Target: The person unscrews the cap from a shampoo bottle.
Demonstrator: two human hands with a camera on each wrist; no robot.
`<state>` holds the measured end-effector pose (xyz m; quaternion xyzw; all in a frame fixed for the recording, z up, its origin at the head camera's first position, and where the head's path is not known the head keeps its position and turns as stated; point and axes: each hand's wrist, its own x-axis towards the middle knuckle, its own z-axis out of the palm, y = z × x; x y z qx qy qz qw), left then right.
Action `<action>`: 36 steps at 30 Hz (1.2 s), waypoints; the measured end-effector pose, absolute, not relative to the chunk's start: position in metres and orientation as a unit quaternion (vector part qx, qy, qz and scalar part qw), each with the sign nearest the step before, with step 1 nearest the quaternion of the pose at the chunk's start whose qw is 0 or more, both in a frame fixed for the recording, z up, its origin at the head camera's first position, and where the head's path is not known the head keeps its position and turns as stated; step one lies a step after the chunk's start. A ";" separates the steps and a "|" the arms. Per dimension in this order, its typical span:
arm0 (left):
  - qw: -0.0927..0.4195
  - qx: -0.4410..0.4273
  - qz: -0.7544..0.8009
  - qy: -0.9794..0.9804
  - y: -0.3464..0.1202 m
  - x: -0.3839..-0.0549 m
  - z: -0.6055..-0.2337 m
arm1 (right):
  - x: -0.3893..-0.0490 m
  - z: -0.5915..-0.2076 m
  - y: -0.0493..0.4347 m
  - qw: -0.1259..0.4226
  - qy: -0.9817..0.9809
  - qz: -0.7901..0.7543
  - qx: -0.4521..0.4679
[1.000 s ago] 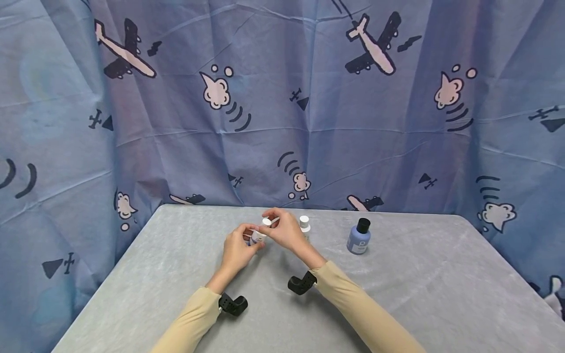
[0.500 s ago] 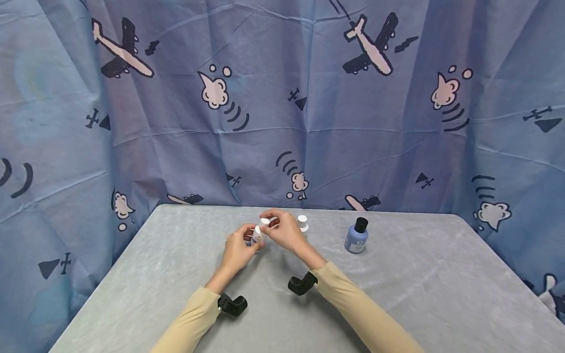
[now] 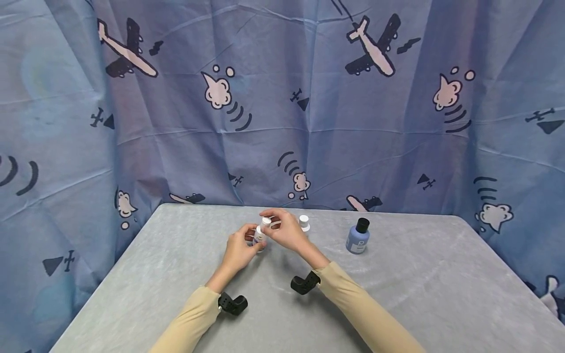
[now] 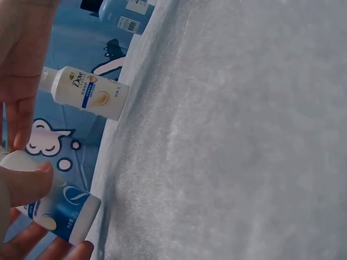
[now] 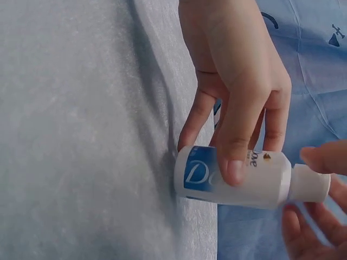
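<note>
My left hand grips a small white Dove bottle with a blue label band, thumb on one side and fingers on the other. In the left wrist view the same bottle shows its blue lower half and white base. Its white cap sits on the neck, pointing up toward my right hand. Thumb and fingers of that right hand pinch around the cap, somewhat blurred in the right wrist view. Just behind the right hand stands a second white Dove bottle, partly hidden in the head view.
A blue bottle with a black cap stands upright farther right on the grey cloth-covered table. Behind the table hangs a blue curtain printed with planes. Black cameras are strapped on both wrists.
The right hand's fingers have shifted slightly at the cap. The bottle in my left hand has turned a little, showing more of its white front. The other bottles keep their places.
</note>
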<state>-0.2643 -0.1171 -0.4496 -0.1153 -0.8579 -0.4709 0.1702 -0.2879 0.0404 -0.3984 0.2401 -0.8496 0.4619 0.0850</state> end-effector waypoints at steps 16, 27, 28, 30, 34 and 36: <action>0.175 -0.097 -0.476 -0.856 -0.113 -0.265 -0.446 | -0.291 -0.397 0.040 0.100 -0.862 0.464 0.180; 0.157 -0.128 -0.477 -0.855 -0.115 -0.265 -0.453 | -0.290 -0.399 0.041 0.091 -0.843 0.476 0.232; 0.155 -0.130 -0.479 -0.854 -0.115 -0.265 -0.453 | -0.290 -0.399 0.041 0.091 -0.842 0.477 0.234; 0.151 -0.127 -0.484 -0.852 -0.116 -0.265 -0.453 | -0.290 -0.399 0.041 0.089 -0.839 0.480 0.238; 0.154 -0.110 -0.494 -0.849 -0.116 -0.265 -0.452 | -0.289 -0.399 0.040 0.084 -0.834 0.488 0.242; 0.159 -0.098 -0.497 -0.847 -0.116 -0.265 -0.452 | -0.289 -0.399 0.039 0.086 -0.837 0.486 0.236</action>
